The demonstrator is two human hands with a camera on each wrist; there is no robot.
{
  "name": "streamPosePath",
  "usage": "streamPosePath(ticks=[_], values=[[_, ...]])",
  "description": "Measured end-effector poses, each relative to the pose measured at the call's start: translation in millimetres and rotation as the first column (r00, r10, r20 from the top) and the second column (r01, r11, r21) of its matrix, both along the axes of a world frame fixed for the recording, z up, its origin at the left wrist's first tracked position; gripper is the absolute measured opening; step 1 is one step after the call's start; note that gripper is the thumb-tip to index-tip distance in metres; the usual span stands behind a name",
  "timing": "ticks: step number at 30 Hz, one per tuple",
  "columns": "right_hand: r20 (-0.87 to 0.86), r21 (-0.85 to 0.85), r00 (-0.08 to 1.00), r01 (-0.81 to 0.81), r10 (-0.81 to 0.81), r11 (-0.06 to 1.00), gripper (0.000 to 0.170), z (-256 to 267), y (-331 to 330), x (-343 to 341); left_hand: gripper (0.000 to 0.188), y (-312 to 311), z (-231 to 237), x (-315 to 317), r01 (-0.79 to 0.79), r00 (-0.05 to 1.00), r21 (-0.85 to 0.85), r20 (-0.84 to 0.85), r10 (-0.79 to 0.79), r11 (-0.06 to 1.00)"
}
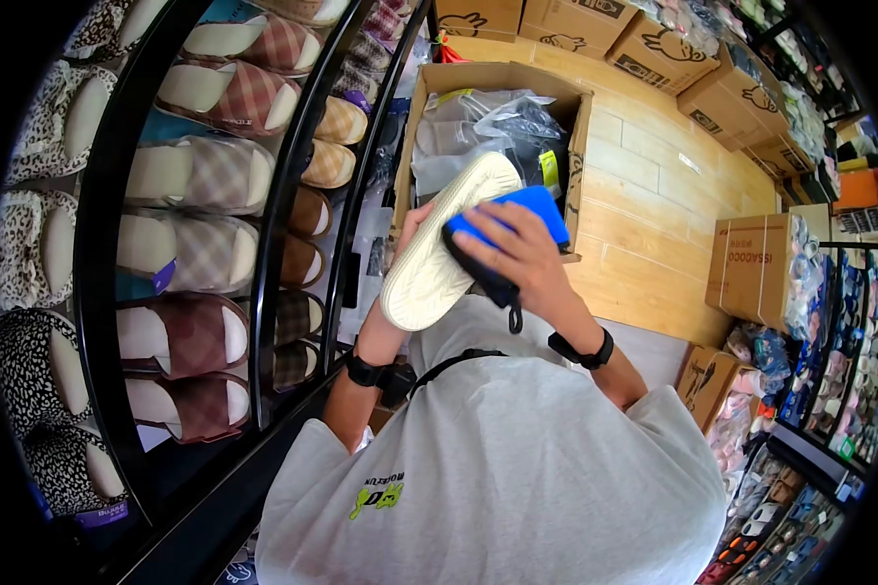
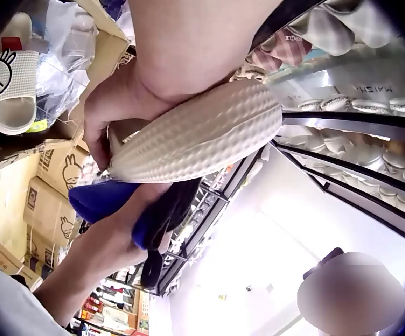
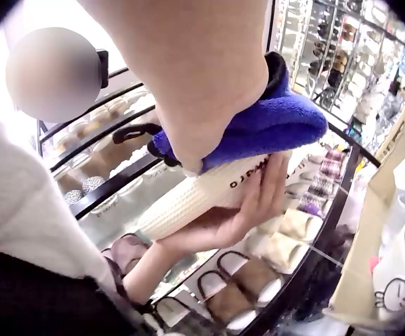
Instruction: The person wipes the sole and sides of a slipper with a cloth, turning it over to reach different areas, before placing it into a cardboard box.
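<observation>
A cream slipper point(image 1: 449, 239) with a textured sole is held up in front of the body, its sole toward the head camera. My left hand point(image 3: 255, 203) grips it from the side and beneath, fingers spread along its lettered upper in the right wrist view. A blue plush cleaning pad point(image 1: 535, 207) with a black back and a black loop is in my right hand point(image 1: 525, 258), fingers curled over it. The pad overlaps the slipper's edge in the head view and lies against the lettered side in the right wrist view. In the left wrist view the slipper point(image 2: 202, 136) hides part of the pad.
An open cardboard box point(image 1: 583, 146) of bagged slippers stands just ahead. Black shelf racks point(image 1: 283, 195) with rows of checked and patterned slippers line the left. Several closed cartons point(image 1: 663, 49) stand on the wooden floor point(image 1: 644, 195). More stocked racks point(image 1: 829, 361) are at the right.
</observation>
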State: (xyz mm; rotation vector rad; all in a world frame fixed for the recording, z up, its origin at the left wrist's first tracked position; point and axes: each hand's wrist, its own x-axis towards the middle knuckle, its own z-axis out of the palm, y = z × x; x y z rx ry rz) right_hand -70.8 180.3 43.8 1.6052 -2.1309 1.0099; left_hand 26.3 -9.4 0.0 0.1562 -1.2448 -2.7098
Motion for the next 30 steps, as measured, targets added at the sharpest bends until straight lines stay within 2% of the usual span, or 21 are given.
streamPosePath(ticks=[1, 2, 3, 4, 5, 7, 9, 10, 14, 15, 16, 17, 19, 20, 21, 22, 23, 26, 27, 29, 30], values=[[0.022, 0.012, 0.997, -0.068, 0.068, 0.998, 0.061, -2.0, -1.3, 5.3, 0.048, 1.8, 5.4, -0.1, 0.039, 0.999, 0.285, -0.020, -0.035, 0.958], [-0.014, 0.043, 0.995, -0.097, 0.098, 0.994, 0.061, -2.4, 0.2, 3.0, 0.050, 3.5, 17.4, -0.1, -0.067, 0.969, -0.204, 0.220, 0.112, 0.977], [-0.050, 0.075, 0.991, -0.124, 0.128, 0.989, 0.061, -3.0, 2.6, -1.8, 0.050, -0.4, 14.1, -4.3, -0.064, 0.970, -0.205, 0.218, 0.109, 0.977], [-0.025, 0.062, 0.996, -0.086, 0.087, 0.994, 0.061, 2.3, 5.3, -7.5, 0.053, -7.3, 11.9, -11.6, 0.050, 0.969, 0.283, 0.218, -0.115, 0.958], [0.002, 0.051, 0.999, -0.050, 0.050, 0.997, 0.060, 7.6, 7.8, -13.3, 0.058, -12.7, 11.2, -14.2, 0.144, 0.944, 0.701, 0.114, -0.309, 0.698], [0.094, -0.046, 0.992, 0.088, -0.083, 0.995, 0.059, 2.9, 7.2, -23.8, 0.045, -20.5, 16.3, -10.1, 0.217, 0.942, 0.619, 0.069, -0.328, 0.755], [0.083, -0.049, 0.977, 0.202, -0.198, 0.978, 0.059, -12.2, 5.3, -28.7, 0.042, -22.9, 20.0, -11.0, 0.145, 0.911, 0.647, 0.208, -0.357, 0.748], [0.057, -0.051, 0.979, 0.198, -0.195, 0.979, 0.059, -11.9, 4.6, -25.3, 0.042, -11.6, 12.2, -5.3, 0.161, 0.963, 0.589, 0.084, -0.258, 0.792], [-0.053, -0.041, 0.999, -0.001, -0.001, 0.999, 0.057, -3.8, -5.4, 3.7, 0.046, -1.7, 22.6, -4.8, 0.168, 0.982, 0.562, -0.023, -0.187, 0.810], [-0.055, -0.030, 0.996, -0.075, 0.073, 0.997, 0.057, -4.4, -6.8, 8.4, 0.051, -16.5, 8.2, -7.8, 0.236, 0.953, 0.690, -0.027, -0.301, 0.684], [-0.084, -0.022, 0.991, -0.108, 0.106, 0.994, 0.058, -6.2, -6.7, 8.4, 0.044, -7.1, 25.9, -7.6, 0.105, 0.966, 0.260, 0.203, -0.160, 0.960], [-0.084, -0.021, 0.991, -0.104, 0.102, 0.994, 0.058, -5.6, -4.2, 3.0, 0.056, 4.4, 46.5, -7.8, 0.011, 0.941, -0.260, 0.328, 0.077, 0.966], [-0.067, 0.014, 0.997, -0.029, 0.030, 0.999, 0.058, -3.0, 1.8, -15.7, 0.057, 12.2, 53.2, -10.3, -0.029, 0.928, -0.054, 0.369, 0.047, 0.998], [0.027, -0.067, 0.999, 0.037, -0.035, 0.997, 0.060, -2.1, 1.3, -21.7, 0.058, 12.5, 51.1, -7.2, 0.007, 0.973, -0.148, 0.229, 0.027, 0.989], [0.085, -0.069, 0.990, 0.120, -0.114, 0.990, 0.062, -9.9, 1.9, -30.1, 0.057, 3.7, 38.1, -7.0, 0.072, 0.961, -0.067, 0.273, -0.052, 0.995], [0.125, -0.072, 0.978, 0.176, -0.167, 0.982, 0.062, -11.1, 0.3, -30.4, 0.053, 0.1, 20.8, -5.6, 0.110, 0.985, 0.211, 0.107, -0.135, 0.971], [0.166, -0.072, 0.962, 0.232, -0.218, 0.970, 0.062, -11.8, -3.0, -29.8, 0.071, -0.9, 13.1, -5.1, 0.182, 0.983, 0.461, -0.078, -0.165, 0.868], [0.081, -0.061, 0.988, 0.140, -0.135, 0.988, 0.060, 1.3, -7.2, -9.1, 0.063, 6.3, 3.6, -8.9, 0.186, 0.977, 0.437, -0.175, -0.120, 0.880], [0.023, -0.027, 0.998, 0.065, -0.064, 0.998, 0.059, 1.5, -7.8, -2.4, 0.049, 8.4, 6.2, -3.0, -0.021, 0.983, -0.200, 0.172, 0.056, 0.980], [-0.045, 0.022, 0.993, -0.105, 0.106, 0.994, 0.058, 1.5, -8.9, 2.3, 0.057, -0.8, -3.8, -1.2, -0.005, 0.998, -0.566, 0.053, 0.043, 0.825], [-0.053, 0.029, 0.988, -0.145, 0.146, 0.989, 0.059, -1.2, -7.9, -1.5, 0.049, 2.2, -9.3, -0.1, -0.049, 0.989, -0.428, 0.103, 0.103, 0.902]])
